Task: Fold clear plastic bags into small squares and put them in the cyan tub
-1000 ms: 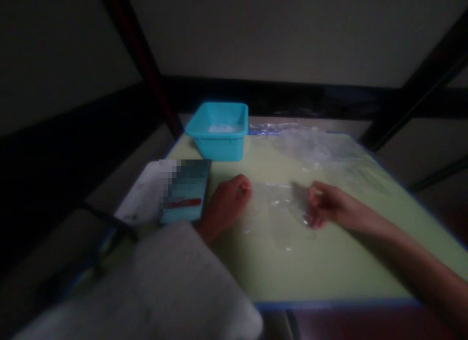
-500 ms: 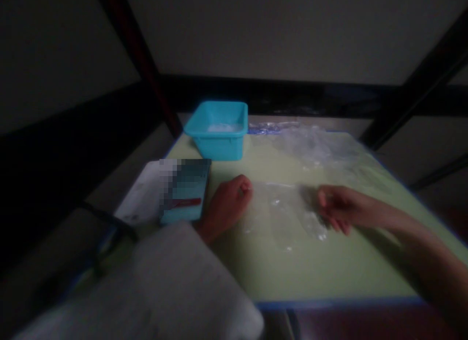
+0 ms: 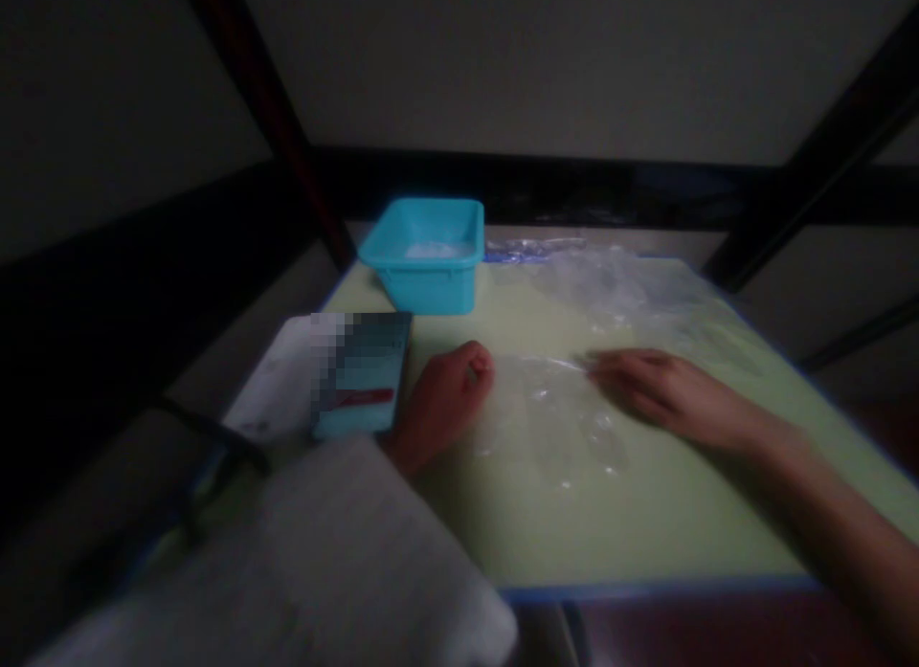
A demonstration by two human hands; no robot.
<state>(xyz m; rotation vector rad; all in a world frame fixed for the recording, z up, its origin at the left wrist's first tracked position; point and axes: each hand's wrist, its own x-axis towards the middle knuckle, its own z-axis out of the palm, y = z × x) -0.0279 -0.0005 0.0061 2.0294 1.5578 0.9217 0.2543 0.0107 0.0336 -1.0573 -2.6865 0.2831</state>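
A clear plastic bag [image 3: 552, 418] lies flat on the yellow-green tabletop [image 3: 574, 543] in front of me. At its left edge rests my left hand [image 3: 458, 385], fingers curled in a pinch; what they hold, if anything, is too small to make out. My right hand [image 3: 650, 389] reaches over the bag's upper right corner from the right, palm down, its fingertips pointing left and blurred. Whether those fingers grip the film cannot be told.
A turquoise basket [image 3: 431, 286] with whitish contents stands at the back left. Crumpled clear plastic [image 3: 610, 284] lies at the back right. Left of my left hand are a tablet-like teal item [image 3: 363, 366] with a red strip and white sheets [image 3: 277, 375].
My right hand has moved left and slightly away from me, turning from curled fingers to stretched ones over the bag's corner. The bag's right side now lies flatter. My left hand has stayed put.
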